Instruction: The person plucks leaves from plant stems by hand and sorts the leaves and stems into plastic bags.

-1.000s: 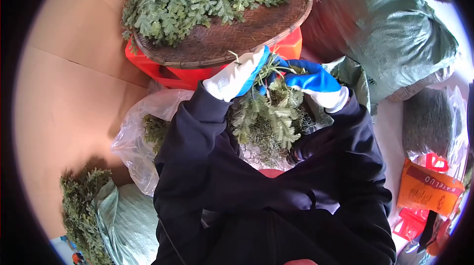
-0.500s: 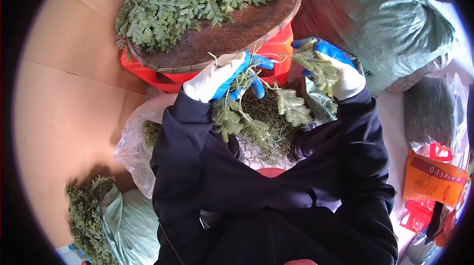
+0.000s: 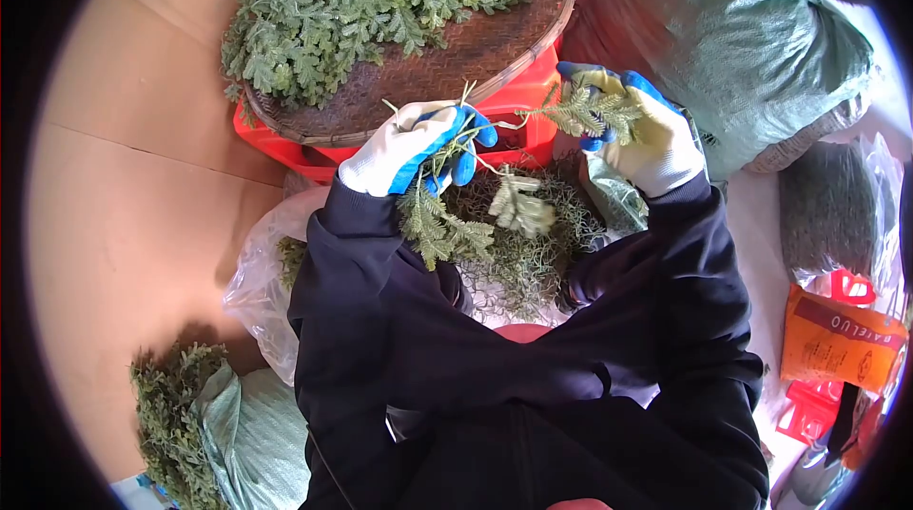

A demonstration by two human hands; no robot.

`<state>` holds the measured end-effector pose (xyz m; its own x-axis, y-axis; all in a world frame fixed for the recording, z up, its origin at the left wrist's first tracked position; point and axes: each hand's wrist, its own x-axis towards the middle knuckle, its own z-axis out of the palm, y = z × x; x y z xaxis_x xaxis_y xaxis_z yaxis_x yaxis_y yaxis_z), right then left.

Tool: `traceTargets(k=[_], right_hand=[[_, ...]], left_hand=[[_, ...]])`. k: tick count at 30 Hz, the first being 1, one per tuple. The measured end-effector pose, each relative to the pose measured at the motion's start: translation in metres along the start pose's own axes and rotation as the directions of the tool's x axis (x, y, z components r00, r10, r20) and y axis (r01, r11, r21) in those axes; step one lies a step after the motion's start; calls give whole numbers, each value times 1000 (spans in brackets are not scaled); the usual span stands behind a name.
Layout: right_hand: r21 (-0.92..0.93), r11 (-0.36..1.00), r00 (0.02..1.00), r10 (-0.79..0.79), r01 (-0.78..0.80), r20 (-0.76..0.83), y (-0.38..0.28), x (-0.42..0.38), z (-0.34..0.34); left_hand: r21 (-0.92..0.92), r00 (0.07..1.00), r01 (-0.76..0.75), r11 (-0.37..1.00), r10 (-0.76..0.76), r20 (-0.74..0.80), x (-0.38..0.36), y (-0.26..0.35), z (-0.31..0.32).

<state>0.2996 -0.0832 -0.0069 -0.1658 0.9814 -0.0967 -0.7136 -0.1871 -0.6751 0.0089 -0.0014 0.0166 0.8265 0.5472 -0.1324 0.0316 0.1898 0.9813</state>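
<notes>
Both my hands wear white gloves with blue coated fingers. My left hand (image 3: pixel 418 147) is closed around the stems of several green sprigs (image 3: pixel 430 225), whose feathery, fern-like leaves hang below it. One sprig with a paler leaf (image 3: pixel 521 208) dangles between my hands. At the right, my right hand (image 3: pixel 647 130) has its fingers curled around another leafy sprig (image 3: pixel 585 114), whose thin stem points toward my left hand. Below both hands lies a tangled heap of thin green stems (image 3: pixel 542 249), between my legs.
Ahead, a woven round tray (image 3: pixel 418 82) bears a pile of leafy sprigs (image 3: pixel 352 6) and rests on a red plastic support (image 3: pixel 523 96). A large green sack (image 3: pixel 732 44) stands right. Left are a clear plastic bag (image 3: pixel 271 272) and a sack of greenery (image 3: pixel 252 434). An orange packet (image 3: pixel 842 339) lies right.
My left hand has shifted slightly left with its sprigs. The sprig at my right hand has swung up and left to lie nearly level, and the dangling leaf has moved left.
</notes>
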Motion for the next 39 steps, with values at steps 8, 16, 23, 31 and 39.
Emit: traceTargets(k=[8, 16, 23, 31, 39], right_hand=[[-316, 862, 903, -429, 398, -33, 6, 15, -38], [-733, 344, 718, -638, 588, 277, 27, 0, 23], [-548, 834, 963, 84, 73, 256, 50, 5, 19], [-213, 939, 920, 317, -271, 231, 65, 0, 21], [-464, 884, 822, 303, -53, 483, 91, 6, 7]], left_hand=[[-92, 996, 3, 996, -12, -93, 7, -4, 10], [-51, 1000, -1, 999, 2, 12, 9, -7, 11], [-42, 994, 104, 994, -102, 50, 7, -2, 11], [-40, 973, 101, 994, -107, -206, 5, -1, 1], [295, 903, 24, 955, 105, -417, 11, -11, -8]])
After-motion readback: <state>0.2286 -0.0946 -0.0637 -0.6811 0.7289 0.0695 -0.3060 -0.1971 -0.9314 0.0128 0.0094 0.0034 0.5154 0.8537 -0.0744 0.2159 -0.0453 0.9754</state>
